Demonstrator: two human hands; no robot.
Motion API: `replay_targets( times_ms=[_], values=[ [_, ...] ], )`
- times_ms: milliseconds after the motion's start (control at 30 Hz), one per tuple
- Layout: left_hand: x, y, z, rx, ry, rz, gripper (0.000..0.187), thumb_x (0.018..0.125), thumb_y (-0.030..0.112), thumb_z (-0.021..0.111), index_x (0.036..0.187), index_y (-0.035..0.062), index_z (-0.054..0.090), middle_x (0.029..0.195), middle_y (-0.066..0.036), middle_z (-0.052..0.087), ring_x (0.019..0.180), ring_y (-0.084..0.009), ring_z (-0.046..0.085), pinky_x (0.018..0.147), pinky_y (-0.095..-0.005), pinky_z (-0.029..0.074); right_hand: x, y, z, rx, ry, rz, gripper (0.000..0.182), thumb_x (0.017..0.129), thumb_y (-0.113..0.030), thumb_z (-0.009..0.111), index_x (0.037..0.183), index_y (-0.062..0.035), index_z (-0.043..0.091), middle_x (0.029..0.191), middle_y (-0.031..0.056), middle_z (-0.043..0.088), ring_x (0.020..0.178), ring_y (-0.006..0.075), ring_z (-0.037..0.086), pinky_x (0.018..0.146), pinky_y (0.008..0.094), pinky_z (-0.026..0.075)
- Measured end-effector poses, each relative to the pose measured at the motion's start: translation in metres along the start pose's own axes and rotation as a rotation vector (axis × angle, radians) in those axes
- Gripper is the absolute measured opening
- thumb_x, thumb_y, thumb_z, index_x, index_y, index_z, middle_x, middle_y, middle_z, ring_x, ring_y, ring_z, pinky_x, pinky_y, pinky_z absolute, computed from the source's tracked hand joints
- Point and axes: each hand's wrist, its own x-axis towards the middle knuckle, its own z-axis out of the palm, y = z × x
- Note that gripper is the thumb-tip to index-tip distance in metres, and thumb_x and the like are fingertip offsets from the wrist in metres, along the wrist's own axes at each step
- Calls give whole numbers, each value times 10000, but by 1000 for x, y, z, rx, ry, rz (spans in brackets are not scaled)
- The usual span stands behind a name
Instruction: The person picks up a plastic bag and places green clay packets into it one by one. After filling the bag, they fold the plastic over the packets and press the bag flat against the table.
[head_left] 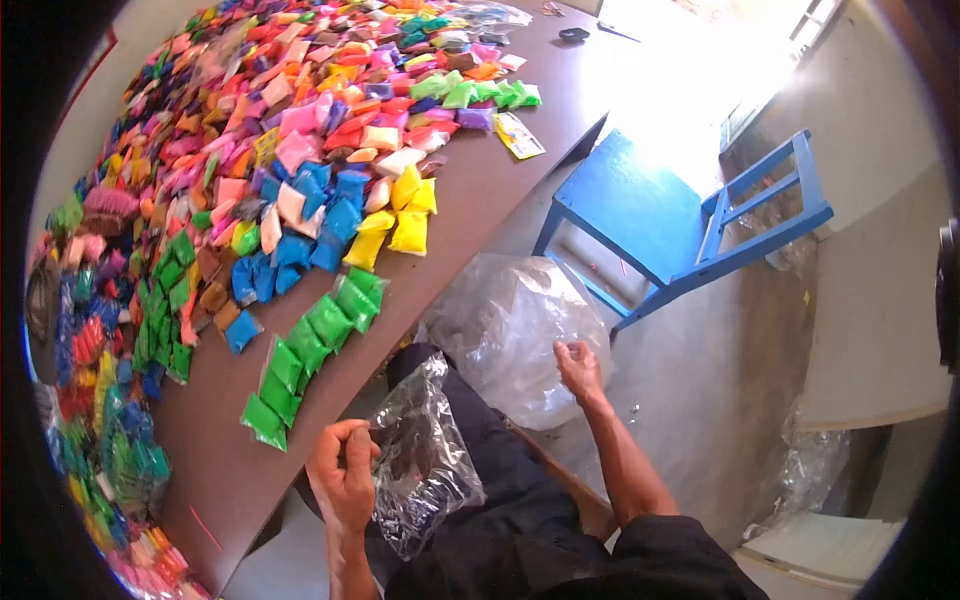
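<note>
Clear bag (428,470), one, in left fingers (357,450)

Chair: 1, blue (630,205), on the floor just beside the tabletop, its backrest on the far right side.
Tabletop: brown (470,200), its long edge running diagonally across the view.
Card: 1, yellow and white (518,136), lying near that edge.
Black item: 1, small (573,35), at the far end of the tabletop; too small to identify.
Red stick: 1, thin (205,527), at the near end of the tabletop.
Floor: grey (710,400), palely lit.
Scrap plastic: clear, crumpled (812,470), at the right, near 1 pale slab (830,545).
Wall: pale (885,120), behind the chair.
</note>
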Motion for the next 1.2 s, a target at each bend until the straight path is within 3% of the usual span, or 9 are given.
replay_targets(
  times_ms=[67,167,333,533,633,700,767,1000,1200],
  values=[
    [-1,-3,-18,84,-2,-5,145,1050,136,643,1049,2,697,744,-50,665,660,-106,592,593,-274,466,-31,-38,29,78,-19,25,649,941,-465,726,1315,54,615,991,222,773,897,344,755,828,442,580],
    [14,4,34,136,-19,-57,144,1045,127,642,1043,-5,699,748,-56,674,666,-107,602,596,-274,462,0,-66,9,153,-139,72,651,938,-442,734,1332,58,602,919,195,758,884,279,749,788,410,578],
    [27,7,35,321,-21,-53,152,1039,131,640,1058,-11,694,755,-86,688,697,-159,654,630,-318,498,25,-72,25,561,-438,269,611,1003,-402,675,1456,-12,547,1227,98,664,1069,214,661,841,421,613],
    [51,7,54,340,-73,-22,144,1038,124,634,1042,-9,688,750,-92,687,675,-173,658,624,-328,501,39,-62,-21,789,-406,325,460,1051,-341,623,1416,-63,594,1255,87,674,1153,192,639,860,426,612],
    [62,12,68,356,-131,15,134,1035,114,635,1038,-11,684,756,-97,683,670,-176,656,622,-331,502,60,-79,-71,581,-248,152,449,1045,-331,637,1388,-41,623,1235,77,689,1136,180,645,857,394,597],
    [68,19,81,338,-152,53,128,1031,107,638,1036,-12,685,759,-102,684,665,-180,657,622,-333,502,95,-80,-100,325,26,-135,464,988,-353,716,1280,5,675,1028,61,735,956,154,672,766,328,560],
    [73,19,89,349,-182,93,123,1026,102,640,1035,-11,687,776,-112,686,660,-194,658,620,-338,504,131,-92,-140,117,172,-148,481,942,-365,763,1240,5,690,994,110,756,964,221,716,804,375,570],
    [83,17,99,416,-241,162,154,1034,147,625,1030,3,678,721,-97,664,652,-196,637,624,-353,496,224,-122,-215,-220,616,-131,945,797,-481,872,1475,55,489,1390,302,585,1282,446,589,1090,494,490],
    [84,37,102,457,-300,101,235,1059,221,648,1121,11,734,924,-163,760,815,-288,730,721,-385,568,259,-82,-203,-350,755,-220,856,821,-420,843,1460,52,525,1457,322,498,1366,467,491,1157,515,418]
  ],
)
